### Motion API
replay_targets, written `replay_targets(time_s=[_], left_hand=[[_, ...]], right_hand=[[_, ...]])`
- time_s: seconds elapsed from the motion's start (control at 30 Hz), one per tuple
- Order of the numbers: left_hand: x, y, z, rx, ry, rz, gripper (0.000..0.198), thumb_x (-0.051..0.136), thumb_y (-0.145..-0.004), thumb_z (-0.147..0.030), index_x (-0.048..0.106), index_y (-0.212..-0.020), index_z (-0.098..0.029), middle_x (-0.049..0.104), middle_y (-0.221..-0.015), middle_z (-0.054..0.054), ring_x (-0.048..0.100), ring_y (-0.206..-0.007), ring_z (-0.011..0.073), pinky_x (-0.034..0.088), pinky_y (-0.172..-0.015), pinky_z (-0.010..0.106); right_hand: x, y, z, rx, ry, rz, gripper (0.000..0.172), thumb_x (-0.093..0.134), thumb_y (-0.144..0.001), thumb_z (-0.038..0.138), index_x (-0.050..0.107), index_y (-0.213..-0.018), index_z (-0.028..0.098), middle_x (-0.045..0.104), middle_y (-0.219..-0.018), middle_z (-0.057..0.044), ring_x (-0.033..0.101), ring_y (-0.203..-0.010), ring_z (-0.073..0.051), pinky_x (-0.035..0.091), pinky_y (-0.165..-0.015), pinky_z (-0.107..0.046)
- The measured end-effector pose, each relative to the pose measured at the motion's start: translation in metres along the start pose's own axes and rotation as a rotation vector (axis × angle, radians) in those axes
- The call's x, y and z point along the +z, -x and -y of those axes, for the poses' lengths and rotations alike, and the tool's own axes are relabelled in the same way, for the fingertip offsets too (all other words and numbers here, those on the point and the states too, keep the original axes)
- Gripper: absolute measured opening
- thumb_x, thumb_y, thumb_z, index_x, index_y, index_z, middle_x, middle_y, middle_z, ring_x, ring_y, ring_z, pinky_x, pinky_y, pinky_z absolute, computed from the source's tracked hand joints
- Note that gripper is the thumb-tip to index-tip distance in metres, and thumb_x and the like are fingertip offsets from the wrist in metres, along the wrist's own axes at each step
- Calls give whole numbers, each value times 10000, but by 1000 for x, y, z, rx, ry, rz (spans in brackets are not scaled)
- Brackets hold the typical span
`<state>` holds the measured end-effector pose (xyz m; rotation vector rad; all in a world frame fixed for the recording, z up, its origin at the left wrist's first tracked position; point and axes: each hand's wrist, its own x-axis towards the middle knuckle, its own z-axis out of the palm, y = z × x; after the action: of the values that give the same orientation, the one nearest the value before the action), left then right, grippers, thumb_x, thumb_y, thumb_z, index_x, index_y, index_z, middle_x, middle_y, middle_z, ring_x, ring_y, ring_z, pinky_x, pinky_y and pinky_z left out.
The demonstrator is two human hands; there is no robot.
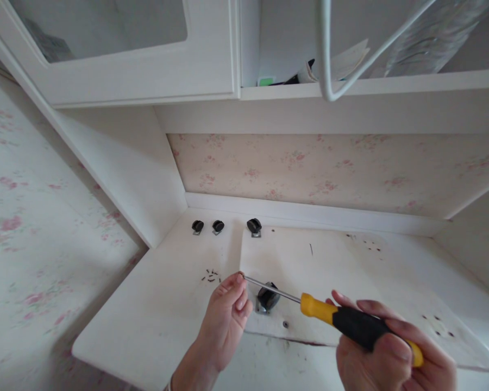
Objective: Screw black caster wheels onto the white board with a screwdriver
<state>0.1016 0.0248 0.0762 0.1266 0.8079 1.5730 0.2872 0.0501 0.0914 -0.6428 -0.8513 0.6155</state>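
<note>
Dimly but fairly evenly lit, with soft, diffuse light. Bright on the white desktop (pixel 155 304), greyer beneath the glass-fronted cabinet door (pixel 146 76), warmer on the floral wallpaper strip (pixel 309 163) at the back, darkest at the lower left below the desk edge. Blurred at the margins of shadow beside the white board (pixel 338 277). Glinting faintly along the screwdriver shaft (pixel 287 294). Stretched and leaning toward the borders, wide-angle fashion. Soft in fine detail, notably at the clear plastic wrapping (pixel 427 49).

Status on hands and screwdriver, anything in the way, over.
Right hand gripping screwdriver. Left hand pinched at its tip. Caster partly behind shaft; no clear obstruction.
</note>
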Motion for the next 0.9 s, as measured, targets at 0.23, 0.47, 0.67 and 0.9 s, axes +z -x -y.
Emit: replay_targets(time_s=[0.23, 0.47, 0.67, 0.9], left_hand=[[1, 0, -1, -9, -11, 12, 308, 872, -653, -207, 577, -724, -149, 408, -663, -71, 320, -520, 19, 309, -496, 177], [-5, -7, -8, 119, -92, -46, 296, 876, -644, -240, 643, -808, -159, 428, -664, -67, 349, -526, 21, 326, -510, 167], [-8, -15, -21, 239, -224, -41, 266, 851, -681, -283, 667, -830, -162, 391, -600, -69, 333, -528, 45, 316, -519, 183], [1, -21, -23, 271, -212, 29, 194, 824, -716, -258, 658, -738, -160, 386, -595, -54, 319, -531, 54, 295, -504, 194]], right_hand=[[4, -1, 8, -15, 18, 54, 129, 705, -838, 257, 610, -800, 178, 705, -812, -23, 737, -731, -226, 644, -682, -473], [-16, 0, 2, 7, 218, 316, 95, 600, -916, 276, 582, -982, 211, 709, -968, -73, 738, -787, -204, 629, -621, -345], [-38, 10, 16, 121, 575, 559, 255, 594, -910, 398, 571, -1122, 259, 740, -1014, -75, 726, -653, -170, 595, -589, -264], [-27, 8, 23, 423, 622, 552, 311, 542, -922, 488, 572, -1042, 202, 729, -631, -49, 710, -551, -194, 587, -525, -246]])
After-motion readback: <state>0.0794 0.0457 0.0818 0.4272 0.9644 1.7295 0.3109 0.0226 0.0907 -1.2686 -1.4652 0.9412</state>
